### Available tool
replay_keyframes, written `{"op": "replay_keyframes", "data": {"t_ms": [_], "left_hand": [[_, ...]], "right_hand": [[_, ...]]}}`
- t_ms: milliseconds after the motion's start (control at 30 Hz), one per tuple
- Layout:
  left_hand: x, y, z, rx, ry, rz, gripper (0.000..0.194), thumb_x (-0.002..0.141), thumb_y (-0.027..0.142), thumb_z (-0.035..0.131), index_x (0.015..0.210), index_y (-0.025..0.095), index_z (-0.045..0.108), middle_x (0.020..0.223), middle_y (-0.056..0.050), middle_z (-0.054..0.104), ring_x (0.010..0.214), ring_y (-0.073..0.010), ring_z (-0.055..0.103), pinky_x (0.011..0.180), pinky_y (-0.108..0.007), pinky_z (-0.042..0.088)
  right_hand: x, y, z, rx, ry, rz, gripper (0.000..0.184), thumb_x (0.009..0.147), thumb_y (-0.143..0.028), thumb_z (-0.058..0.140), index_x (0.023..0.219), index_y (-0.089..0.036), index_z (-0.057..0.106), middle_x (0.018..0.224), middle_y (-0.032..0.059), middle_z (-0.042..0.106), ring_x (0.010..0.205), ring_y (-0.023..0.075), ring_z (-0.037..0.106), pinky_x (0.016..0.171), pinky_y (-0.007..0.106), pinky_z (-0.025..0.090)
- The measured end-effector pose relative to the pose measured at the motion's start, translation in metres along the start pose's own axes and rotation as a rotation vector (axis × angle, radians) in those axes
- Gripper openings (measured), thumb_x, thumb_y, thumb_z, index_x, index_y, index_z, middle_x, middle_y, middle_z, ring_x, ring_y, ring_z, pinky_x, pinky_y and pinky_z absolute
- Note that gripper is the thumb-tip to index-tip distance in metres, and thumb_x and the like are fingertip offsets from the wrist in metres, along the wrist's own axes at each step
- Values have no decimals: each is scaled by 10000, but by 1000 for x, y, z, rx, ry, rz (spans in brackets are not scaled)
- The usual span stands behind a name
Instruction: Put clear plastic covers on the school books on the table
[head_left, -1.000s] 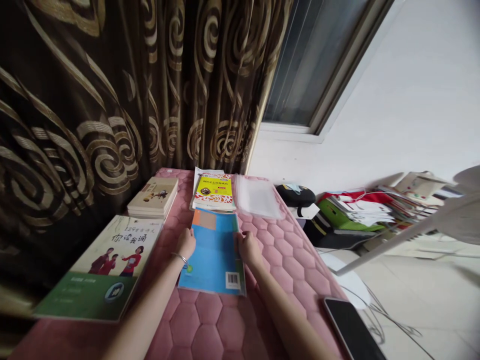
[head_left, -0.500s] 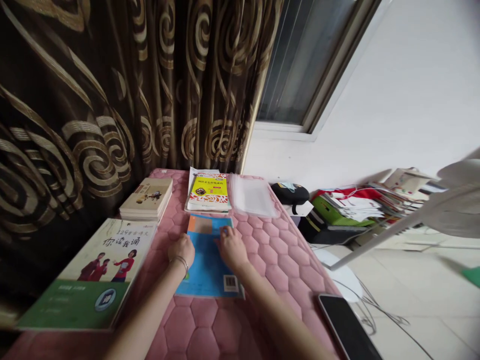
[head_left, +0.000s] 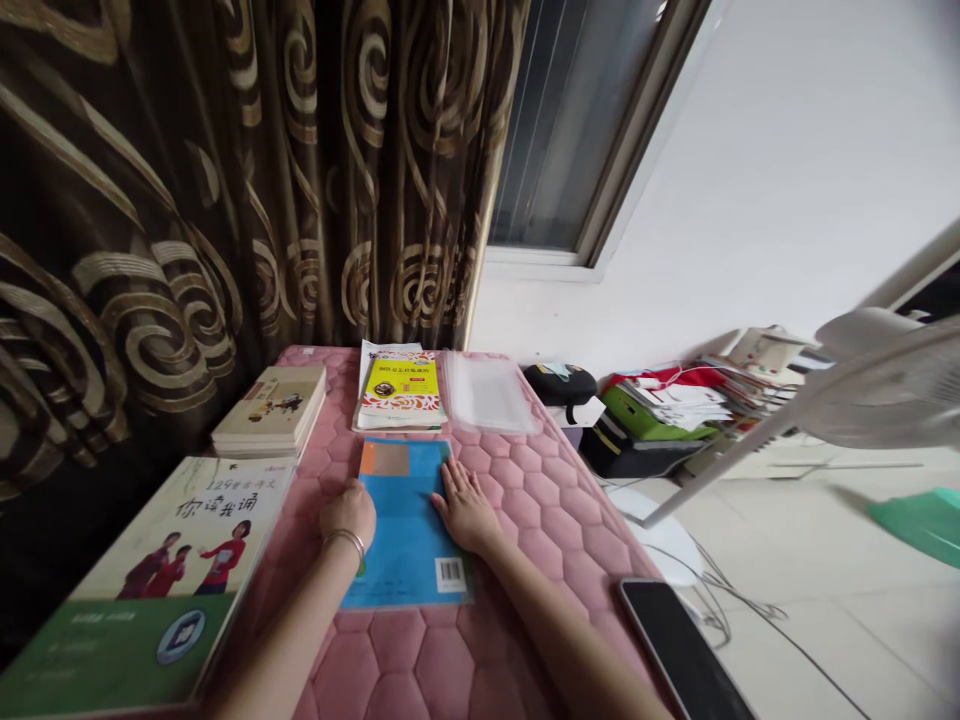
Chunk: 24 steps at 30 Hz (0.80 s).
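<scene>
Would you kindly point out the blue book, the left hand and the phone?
Blue book (head_left: 397,520), head view, blue cover.
Left hand (head_left: 347,514), head view, back of hand.
Phone (head_left: 681,650), head view, black screen.

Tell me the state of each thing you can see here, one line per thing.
Blue book: closed, back cover up, barcode showing.
Left hand: resting on the blue book's left edge, bracelet on the wrist.
Right hand: lying flat on the blue book, fingers spread.
Yellow-covered book: closed, lying flat.
Clear plastic sleeve: lying flat.
Green-and-white book: closed, lying flat.
Small books: closed, stacked.
Phone: screen dark.
Patterned curtain: drawn.
</scene>
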<state>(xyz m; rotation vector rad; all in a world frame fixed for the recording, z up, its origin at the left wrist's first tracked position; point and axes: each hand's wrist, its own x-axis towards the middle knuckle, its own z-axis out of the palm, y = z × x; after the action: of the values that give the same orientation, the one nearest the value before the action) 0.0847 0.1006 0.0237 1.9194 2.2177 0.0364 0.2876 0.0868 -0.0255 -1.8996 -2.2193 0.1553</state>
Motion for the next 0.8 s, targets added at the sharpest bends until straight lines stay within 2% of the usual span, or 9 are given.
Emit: {"op": "replay_keyframes", "data": {"t_ms": [67,133,200,233,300,367,500,667,800], "left_hand": [[-2,0,0,19,38,-15,425,918,99,220,1144,42,576,972,-224,706,944,-281,688,801,-401,488],[-5,4,1,61,146,17,459,918,94,204,1235,47,534,1124,-237,655,1054,-280,639,892,-424,448],[-6,13,5,94,226,164,499,907,79,206,1322,79,484,1292,-217,565,1180,-271,554,975,-429,398],[-6,20,8,96,220,282,514,901,80,222,1354,99,463,1360,-198,518,1241,-270,500,1012,-433,374],[-1,38,16,62,106,538,529,887,112,294,1398,130,426,1468,-152,421,1355,-267,368,1091,-446,305],[8,56,26,38,12,640,567,883,169,346,1449,151,353,1542,-95,317,1420,-260,253,1142,-464,234],[34,67,35,26,22,573,580,919,295,317,1474,128,301,1567,-86,242,1441,-236,212,1173,-428,176],[62,33,29,18,93,430,614,939,361,241,1481,73,258,1561,-138,228,1450,-242,176,1182,-439,125],[68,18,28,20,111,384,626,937,370,243,1486,69,240,1566,-136,210,1449,-249,177,1176,-443,150]], "right_hand": [[0,-1,1,5,5,0,695,977,-523,196,1476,-44,270,1549,150,158,1444,246,158,1177,439,149],[1,-2,3,10,6,-2,696,975,-521,211,1474,-39,271,1548,152,158,1444,243,157,1179,436,151],[1,-2,4,12,9,2,694,974,-519,223,1475,-42,269,1547,151,161,1445,243,152,1178,440,155],[1,-2,5,11,10,4,692,973,-517,226,1477,-45,267,1546,150,163,1445,244,150,1177,445,156],[0,-2,4,9,4,7,687,974,-511,220,1478,-46,266,1546,151,163,1445,248,151,1174,452,160],[0,-2,2,5,-9,1,681,978,-497,203,1474,-35,269,1545,156,160,1444,251,153,1172,453,164],[-1,-4,0,-12,-12,-1,651,980,-455,232,1467,-27,288,1541,163,175,1441,254,168,1168,452,178],[-2,-4,0,-21,-5,4,641,978,-448,254,1462,-30,303,1541,161,195,1441,248,174,1169,436,184],[-2,-6,-6,-27,-34,11,638,974,-432,267,1467,-28,291,1544,160,185,1441,264,173,1164,451,190]]}}
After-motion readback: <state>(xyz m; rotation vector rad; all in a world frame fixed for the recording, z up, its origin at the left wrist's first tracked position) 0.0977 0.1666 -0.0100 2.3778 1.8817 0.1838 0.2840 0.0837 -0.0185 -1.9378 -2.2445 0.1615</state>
